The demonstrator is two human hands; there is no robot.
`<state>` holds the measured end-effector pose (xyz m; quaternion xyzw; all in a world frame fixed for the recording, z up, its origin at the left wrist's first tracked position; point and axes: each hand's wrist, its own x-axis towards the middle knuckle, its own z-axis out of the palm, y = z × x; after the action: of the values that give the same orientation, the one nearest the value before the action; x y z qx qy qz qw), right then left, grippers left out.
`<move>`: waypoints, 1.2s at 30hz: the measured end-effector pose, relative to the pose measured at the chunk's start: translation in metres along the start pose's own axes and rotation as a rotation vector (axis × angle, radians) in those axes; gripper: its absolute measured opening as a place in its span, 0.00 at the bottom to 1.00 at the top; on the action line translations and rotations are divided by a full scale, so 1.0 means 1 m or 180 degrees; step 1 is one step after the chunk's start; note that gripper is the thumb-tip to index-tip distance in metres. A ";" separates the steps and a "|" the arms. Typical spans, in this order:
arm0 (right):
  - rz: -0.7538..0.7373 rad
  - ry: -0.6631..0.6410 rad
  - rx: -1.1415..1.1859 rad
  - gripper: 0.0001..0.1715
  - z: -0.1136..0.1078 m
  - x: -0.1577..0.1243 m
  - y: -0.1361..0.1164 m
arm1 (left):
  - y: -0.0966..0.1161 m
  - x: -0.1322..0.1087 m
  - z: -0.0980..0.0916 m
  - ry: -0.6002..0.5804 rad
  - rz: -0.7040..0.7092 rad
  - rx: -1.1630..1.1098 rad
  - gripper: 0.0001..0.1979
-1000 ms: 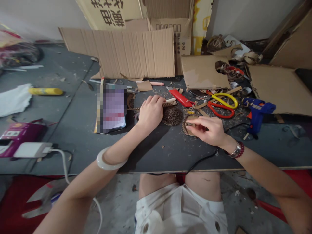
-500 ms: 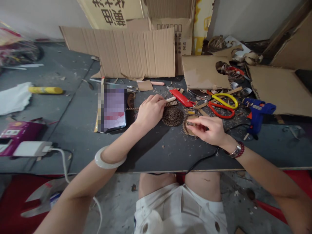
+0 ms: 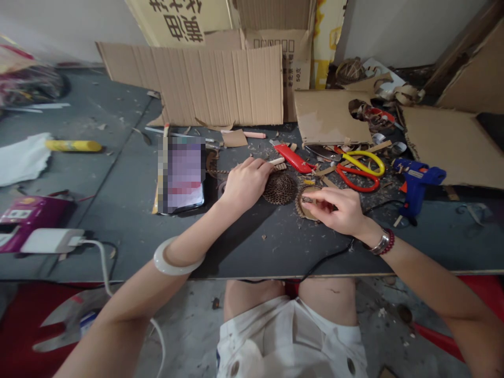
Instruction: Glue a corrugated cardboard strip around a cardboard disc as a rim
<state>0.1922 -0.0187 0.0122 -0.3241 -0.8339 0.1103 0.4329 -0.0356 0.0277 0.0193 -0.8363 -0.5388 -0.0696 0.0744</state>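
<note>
My left hand [image 3: 246, 184] is curled on the dark tabletop [image 3: 244, 241], fingers closed round a narrow corrugated cardboard strip [image 3: 277, 163] that pokes out to the right. It rests against a round coil of rolled corrugated cardboard [image 3: 279, 188]. My right hand [image 3: 334, 210] lies just right of that coil, pinching a small cardboard piece [image 3: 307, 199] over a second cardboard disc [image 3: 304, 202]. A white bangle sits on my left wrist, a watch and red beads on my right.
A phone [image 3: 184, 173] lies left of my left hand. A red utility knife [image 3: 294, 158], yellow and red scissors [image 3: 360, 168] and a blue glue gun [image 3: 415, 181] with its black cord lie behind. Cardboard sheets [image 3: 220, 84] stand at the back. A charger and cable [image 3: 55, 241] lie left.
My left hand has shifted slightly right and down, closing tighter over the cardboard strip next to the coil. My right hand has hardly moved.
</note>
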 end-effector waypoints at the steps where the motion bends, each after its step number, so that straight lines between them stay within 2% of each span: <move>1: 0.0000 -0.0003 -0.0006 0.06 0.000 0.000 0.000 | 0.000 0.000 0.000 0.0009 -0.0013 0.0006 0.16; 10: -0.0007 0.0008 -0.0007 0.06 -0.001 0.000 0.001 | 0.004 0.000 0.000 -0.0088 -0.0215 0.0103 0.17; 19: -0.0034 0.0027 -0.0004 0.06 -0.001 0.000 0.000 | 0.003 -0.001 -0.001 -0.0119 -0.0231 -0.0045 0.15; 25: -0.0002 -0.0002 0.0000 0.06 -0.001 -0.001 0.000 | 0.005 -0.003 -0.004 0.0215 -0.0216 -0.0344 0.17; 31: -0.0030 0.0009 0.0002 0.06 -0.001 -0.001 0.001 | 0.006 -0.005 -0.008 0.0369 -0.0176 -0.0457 0.19; 36: -0.0058 0.0023 -0.0026 0.08 0.000 -0.002 0.003 | 0.003 -0.007 -0.005 0.0945 0.0055 -0.0674 0.23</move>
<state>0.1942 -0.0175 0.0098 -0.3186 -0.8357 0.1017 0.4356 -0.0358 0.0191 0.0223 -0.8246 -0.5043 -0.2480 0.0653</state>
